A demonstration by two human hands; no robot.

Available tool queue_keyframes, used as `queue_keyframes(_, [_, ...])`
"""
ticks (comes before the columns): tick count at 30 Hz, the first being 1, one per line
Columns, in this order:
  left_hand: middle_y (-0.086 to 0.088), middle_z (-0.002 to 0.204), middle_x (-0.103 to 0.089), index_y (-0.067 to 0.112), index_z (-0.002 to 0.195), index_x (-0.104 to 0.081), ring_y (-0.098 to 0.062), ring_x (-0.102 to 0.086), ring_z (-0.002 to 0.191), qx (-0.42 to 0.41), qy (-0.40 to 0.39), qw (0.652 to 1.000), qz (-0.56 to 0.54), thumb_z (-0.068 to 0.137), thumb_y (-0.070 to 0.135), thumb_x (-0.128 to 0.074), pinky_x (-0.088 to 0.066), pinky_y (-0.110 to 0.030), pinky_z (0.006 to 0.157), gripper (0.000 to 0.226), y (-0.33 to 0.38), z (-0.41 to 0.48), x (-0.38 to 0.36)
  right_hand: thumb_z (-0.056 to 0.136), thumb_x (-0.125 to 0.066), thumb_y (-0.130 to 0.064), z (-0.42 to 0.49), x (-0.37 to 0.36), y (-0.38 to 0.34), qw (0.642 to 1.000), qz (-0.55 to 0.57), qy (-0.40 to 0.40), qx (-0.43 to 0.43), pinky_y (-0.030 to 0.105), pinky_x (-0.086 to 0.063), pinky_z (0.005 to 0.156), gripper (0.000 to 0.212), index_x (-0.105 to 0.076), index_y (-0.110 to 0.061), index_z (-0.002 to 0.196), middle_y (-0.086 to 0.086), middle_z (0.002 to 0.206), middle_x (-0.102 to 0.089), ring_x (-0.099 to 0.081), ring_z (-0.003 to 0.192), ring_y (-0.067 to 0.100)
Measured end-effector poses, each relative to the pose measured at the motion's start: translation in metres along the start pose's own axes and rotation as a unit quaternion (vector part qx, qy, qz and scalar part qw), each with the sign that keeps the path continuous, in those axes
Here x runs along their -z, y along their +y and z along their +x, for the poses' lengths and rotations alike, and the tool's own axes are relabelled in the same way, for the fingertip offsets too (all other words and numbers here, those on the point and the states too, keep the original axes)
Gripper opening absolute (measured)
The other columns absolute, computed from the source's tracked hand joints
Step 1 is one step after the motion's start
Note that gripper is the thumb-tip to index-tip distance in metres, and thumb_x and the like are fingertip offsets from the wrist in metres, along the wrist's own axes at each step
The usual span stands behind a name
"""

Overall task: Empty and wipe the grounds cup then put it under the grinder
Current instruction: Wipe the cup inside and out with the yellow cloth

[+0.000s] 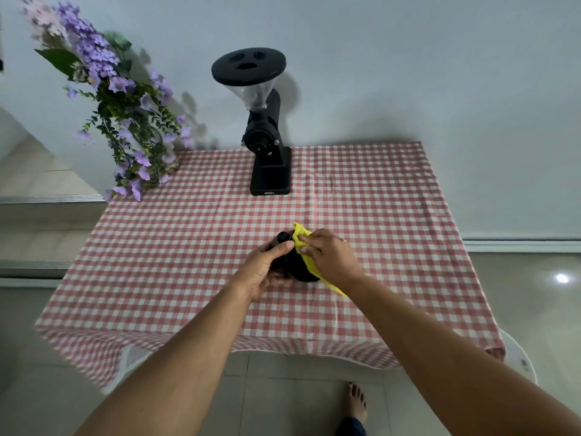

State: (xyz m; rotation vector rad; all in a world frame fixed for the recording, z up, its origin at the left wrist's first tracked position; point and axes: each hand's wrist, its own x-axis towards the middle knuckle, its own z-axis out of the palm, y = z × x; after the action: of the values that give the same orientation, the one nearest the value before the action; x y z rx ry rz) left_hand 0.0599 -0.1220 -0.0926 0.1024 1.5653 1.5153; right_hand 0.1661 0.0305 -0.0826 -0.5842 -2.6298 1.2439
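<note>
Wiping is under way near the middle of the table, a little toward its front edge. The left hand is wrapped around the black grounds cup, fingers closed on its side and thumb up near a small round knob at its far end. The right hand is pinched together on a yellow cloth, pressing it over the cup's right side, with a tail of cloth trailing down under the wrist. The cup is mostly hidden between the two hands, so I cannot tell which way its mouth faces or whether any grounds are left inside.

Risks, as I judge them: any leftover grounds could shake out onto the red-and-white checked tablecloth if the cup tips while being rubbed. The loose cloth tail could also snag or drag, and a grip shared between cup and cloth could slip.

The grinder stands at the middle of the table's far edge, against the wall, well apart from the hands, with the space on its base free. Purple artificial flowers sit at the far left corner. The tablecloth hangs over the front edge, above a pale tiled floor where a bare foot shows.
</note>
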Motion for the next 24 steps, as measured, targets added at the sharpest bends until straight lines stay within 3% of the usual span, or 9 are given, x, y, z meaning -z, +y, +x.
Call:
queue_keyframes(6, [-0.015, 0.127, -0.07, 0.016, 0.132, -0.065, -0.036, -0.066, 0.116, 0.012, 0.016, 1.0, -0.002, 0.069, 0.045, -0.083, -0.056, -0.06, 0.095, 0.072, 0.002, 0.001, 0.001, 0.098, -0.056, -0.021, -0.007, 0.01, 0.015, 0.997, -0.068, -0.019, 0.006, 0.024, -0.045, 0.089, 0.029, -0.067, -0.018, 0.124, 0.0, 0.117, -0.062, -0.061, 0.107, 0.021])
queue_keyframes(12, [-0.013, 0.122, -0.073, 0.016, 0.13, -0.067, -0.031, -0.072, 0.109, 0.015, -0.012, 1.0, 0.009, 0.071, 0.051, -0.082, -0.062, -0.043, 0.08, 0.07, 0.007, -0.001, 0.001, 0.09, -0.067, -0.023, 0.006, -0.002, -0.015, 0.997, 0.005, 0.071, 0.01, 0.019, -0.04, 0.082, 0.024, -0.073, -0.019, 0.112, 0.0, 0.108, -0.066, -0.062, 0.099, 0.018])
queue_keyframes(14, [-0.015, 0.125, -0.071, 0.014, 0.129, -0.067, -0.034, -0.069, 0.112, 0.018, -0.004, 1.0, 0.002, 0.067, 0.051, -0.084, -0.062, -0.043, 0.077, 0.074, 0.005, 0.0, 0.003, 0.092, -0.065, -0.025, 0.001, 0.001, -0.013, 0.999, -0.015, 0.048, 0.015, 0.022, -0.044, 0.084, 0.024, -0.073, -0.019, 0.114, -0.001, 0.111, -0.065, -0.062, 0.101, 0.019])
queue_keyframes(17, [-0.014, 0.125, -0.071, 0.015, 0.127, -0.069, -0.034, -0.067, 0.115, 0.024, 0.003, 1.0, 0.001, 0.062, 0.053, -0.088, -0.062, -0.046, 0.081, 0.078, 0.005, 0.002, 0.004, 0.097, -0.056, -0.025, -0.005, 0.014, 0.002, 0.987, -0.157, -0.031, 0.031, 0.036, -0.05, 0.089, 0.028, -0.069, -0.02, 0.121, 0.002, 0.119, -0.063, -0.061, 0.106, 0.023])
queue_keyframes(19, [-0.013, 0.124, -0.072, 0.016, 0.127, -0.069, -0.032, -0.067, 0.114, 0.027, 0.01, 1.0, 0.008, 0.059, 0.055, -0.088, -0.062, -0.044, 0.081, 0.08, 0.006, 0.004, 0.003, 0.098, -0.053, -0.025, -0.008, 0.023, 0.01, 0.976, -0.205, -0.069, 0.013, 0.037, -0.051, 0.089, 0.029, -0.068, -0.021, 0.123, 0.004, 0.121, -0.061, -0.061, 0.107, 0.025])
queue_keyframes(22, [-0.012, 0.122, -0.073, 0.016, 0.128, -0.069, -0.031, -0.071, 0.11, 0.027, 0.002, 1.0, 0.014, 0.065, 0.054, -0.087, -0.062, -0.042, 0.08, 0.076, 0.01, 0.005, 0.0, 0.097, -0.054, -0.025, 0.001, 0.024, 0.002, 0.982, -0.182, -0.047, 0.004, 0.038, -0.049, 0.089, 0.028, -0.069, -0.018, 0.119, 0.011, 0.118, -0.063, -0.06, 0.105, 0.029])
queue_keyframes(24, [-0.012, 0.117, -0.076, 0.016, 0.127, -0.069, -0.028, -0.074, 0.104, 0.02, -0.016, 0.999, 0.019, 0.073, 0.052, -0.083, -0.062, -0.039, 0.077, 0.066, 0.012, 0.004, -0.001, 0.095, -0.058, -0.024, 0.009, 0.014, -0.012, 0.993, -0.121, -0.004, 0.015, 0.031, -0.047, 0.089, 0.027, -0.07, -0.017, 0.118, 0.009, 0.116, -0.063, -0.06, 0.105, 0.025])
